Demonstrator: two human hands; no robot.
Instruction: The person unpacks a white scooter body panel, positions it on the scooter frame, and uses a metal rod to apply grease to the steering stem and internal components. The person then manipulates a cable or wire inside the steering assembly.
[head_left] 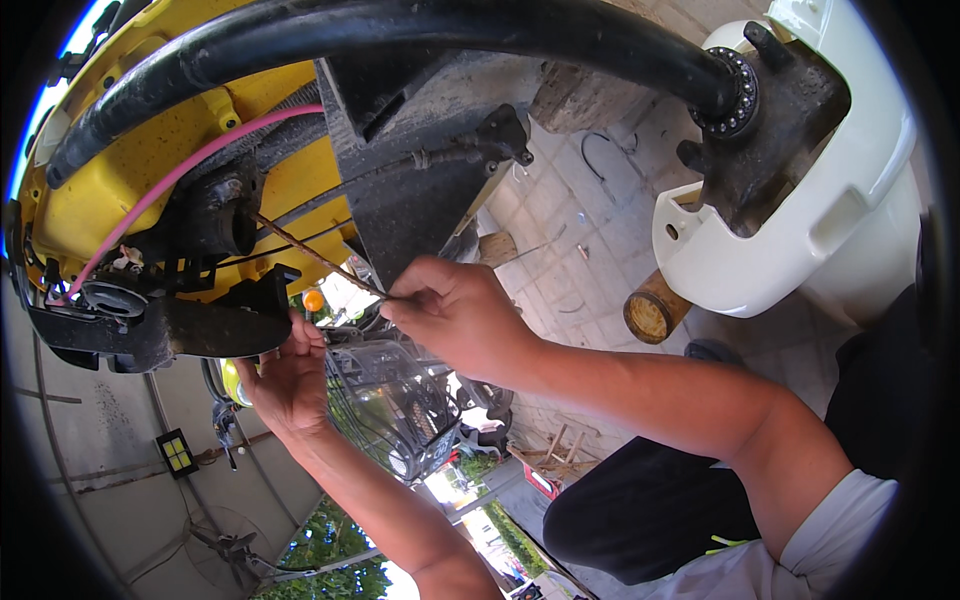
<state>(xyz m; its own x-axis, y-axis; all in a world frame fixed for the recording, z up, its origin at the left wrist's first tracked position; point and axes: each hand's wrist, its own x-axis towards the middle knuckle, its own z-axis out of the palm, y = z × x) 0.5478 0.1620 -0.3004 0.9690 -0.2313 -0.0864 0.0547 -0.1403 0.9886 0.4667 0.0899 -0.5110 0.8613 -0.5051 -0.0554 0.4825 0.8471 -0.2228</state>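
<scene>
Work in hand: a thin brown cable point(315, 256) is being handled at the underside of a yellow scooter body point(120, 170), which is seen tilted and from below.
Landmark: the black mount block point(215, 215), bolted against the yellow body, is taken as the reference for every place below.
Done so far: the cable is already seated at the block at its far end; from there it is drawn out slanting down and to the right of the block.
Left to do: the free end is not yet fixed to anything; judged from this, routing or fastening remains.
Right hand point(455, 315): held right of and below the block; the fingers point(400, 297) are pinched nearly closed on the free end of the cable.
Left hand point(285, 375): placed directly below the block; the fingers are curled loosely against the black bracket edge point(215, 325), and nothing is seen gripped in them.
Pink hose point(180, 175): run across the yellow body above and left of the block, untouched.
White panel point(800, 230): far to the right of the block, clear of both hands.
</scene>
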